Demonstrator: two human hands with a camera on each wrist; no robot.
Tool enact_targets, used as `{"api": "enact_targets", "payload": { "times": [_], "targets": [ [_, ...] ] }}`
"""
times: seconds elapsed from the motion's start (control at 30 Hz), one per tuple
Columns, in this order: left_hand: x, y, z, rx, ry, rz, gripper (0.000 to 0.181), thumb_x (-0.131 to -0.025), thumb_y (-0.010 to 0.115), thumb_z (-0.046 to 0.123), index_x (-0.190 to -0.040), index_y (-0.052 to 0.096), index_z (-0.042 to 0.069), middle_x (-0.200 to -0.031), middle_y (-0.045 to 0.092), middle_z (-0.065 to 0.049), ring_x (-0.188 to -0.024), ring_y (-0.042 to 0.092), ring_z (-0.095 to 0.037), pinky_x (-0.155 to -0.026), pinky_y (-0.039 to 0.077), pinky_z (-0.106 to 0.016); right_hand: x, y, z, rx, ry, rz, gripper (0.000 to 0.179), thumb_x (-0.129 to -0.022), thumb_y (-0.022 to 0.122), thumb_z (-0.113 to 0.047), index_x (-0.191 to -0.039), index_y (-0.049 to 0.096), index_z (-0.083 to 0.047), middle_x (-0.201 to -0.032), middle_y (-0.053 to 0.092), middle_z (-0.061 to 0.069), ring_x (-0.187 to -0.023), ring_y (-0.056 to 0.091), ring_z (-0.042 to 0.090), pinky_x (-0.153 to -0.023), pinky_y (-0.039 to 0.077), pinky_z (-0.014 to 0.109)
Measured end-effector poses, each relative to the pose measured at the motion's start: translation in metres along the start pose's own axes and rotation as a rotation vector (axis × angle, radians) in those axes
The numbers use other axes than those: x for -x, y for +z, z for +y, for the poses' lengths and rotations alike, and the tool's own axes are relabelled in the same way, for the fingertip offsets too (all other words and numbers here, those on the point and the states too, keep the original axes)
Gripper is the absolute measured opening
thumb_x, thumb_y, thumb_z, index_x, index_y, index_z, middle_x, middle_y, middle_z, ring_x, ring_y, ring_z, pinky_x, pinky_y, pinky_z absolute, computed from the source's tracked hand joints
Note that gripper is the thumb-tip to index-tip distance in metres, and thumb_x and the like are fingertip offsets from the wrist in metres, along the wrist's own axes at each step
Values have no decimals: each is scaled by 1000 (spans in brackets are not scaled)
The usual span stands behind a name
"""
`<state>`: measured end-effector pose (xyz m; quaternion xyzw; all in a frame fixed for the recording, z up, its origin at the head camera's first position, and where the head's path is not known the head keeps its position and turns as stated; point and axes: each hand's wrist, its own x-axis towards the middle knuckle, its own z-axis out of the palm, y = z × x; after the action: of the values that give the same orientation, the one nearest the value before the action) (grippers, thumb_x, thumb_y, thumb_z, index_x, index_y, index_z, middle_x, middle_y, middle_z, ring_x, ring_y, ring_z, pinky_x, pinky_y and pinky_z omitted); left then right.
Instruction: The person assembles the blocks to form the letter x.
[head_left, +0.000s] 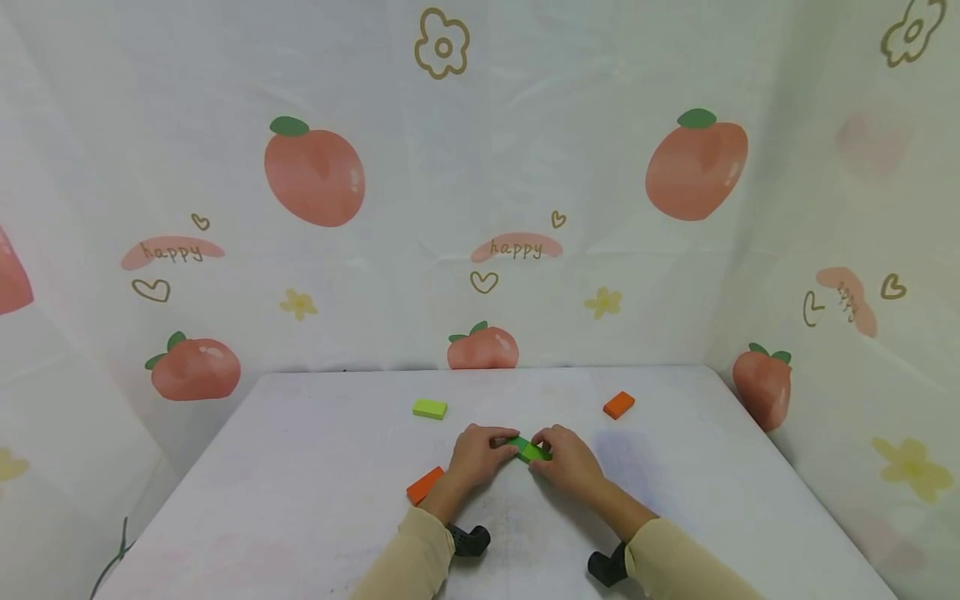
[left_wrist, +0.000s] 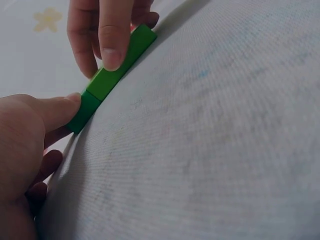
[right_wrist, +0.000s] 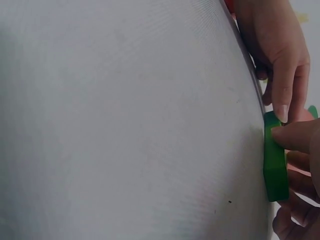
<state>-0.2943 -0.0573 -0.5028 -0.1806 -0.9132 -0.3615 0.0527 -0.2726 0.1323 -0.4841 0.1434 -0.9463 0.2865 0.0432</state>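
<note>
Two green blocks sit end to end on the white table, touching each other in the middle of the head view. My left hand point(head_left: 478, 458) pinches the darker green block point(left_wrist: 85, 111) between thumb and fingers. The lighter green block point(left_wrist: 104, 84) is held by my right hand point(head_left: 573, 467), its thumb on the near side. In the right wrist view both hands meet along this row of green point(right_wrist: 274, 155), and fingers cover part of its far side.
Behind the left wrist lies an orange block point(head_left: 424, 485), partly covered by the forearm. Farther back are a yellow-green block point(head_left: 430, 409) and another orange block point(head_left: 618, 405). A printed curtain point(head_left: 570, 100) hangs behind the table point(head_left: 315, 450).
</note>
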Motion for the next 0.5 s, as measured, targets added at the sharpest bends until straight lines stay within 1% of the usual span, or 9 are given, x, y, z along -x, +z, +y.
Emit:
{"api": "enact_targets", "payload": {
  "times": [0.1, 0.27, 0.33, 0.4, 0.5],
  "targets": [
    [1, 0, 1, -4, -16, -7, 28, -88, 73, 28, -115, 74, 24, -84, 63, 10, -76, 44, -13, -66, 35, -30, 0, 0, 0, -12, 3, 5, 28, -77, 83, -16, -100, 69, -8, -83, 57, -2, -75, 51, 13, -68, 46, 32],
    [1, 0, 1, -10, -14, -6, 34, -87, 74, 28, -121, 71, 24, -80, 60, 7, -75, 43, -14, -65, 34, -30, 1, 1, 2, -26, -16, 23, 33, -77, 83, -18, -105, 69, -8, -87, 60, -1, -80, 53, 15, -71, 47, 33],
    [1, -1, 1, -14, -8, -8, 39, -87, 74, 29, -125, 68, 23, -87, 63, 6, -77, 45, -14, -67, 36, -31, 1, 1, 3, -29, -35, 31, 32, -80, 81, -18, -108, 70, -8, -91, 61, 0, -84, 53, 16, -73, 48, 35],
    [1, -2, 1, -10, -9, -14, 45, -86, 74, 30, -130, 65, 22, -98, 67, 6, -81, 48, -13, -70, 39, -31, 0, 0, 4, -40, -57, 36, 30, -82, 78, -15, -110, 70, -8, -94, 63, 1, -87, 54, 18, -76, 48, 38],
    [0, -4, 0, 24, -24, -26, 50, -87, 73, 30, -134, 60, 22, -115, 67, 5, -89, 54, -14, -78, 44, -34, -3, -2, 6, -63, -47, 29, 27, -87, 73, -13, -113, 70, -9, -101, 65, 2, -93, 54, 20, -83, 48, 41]
  ]
}}
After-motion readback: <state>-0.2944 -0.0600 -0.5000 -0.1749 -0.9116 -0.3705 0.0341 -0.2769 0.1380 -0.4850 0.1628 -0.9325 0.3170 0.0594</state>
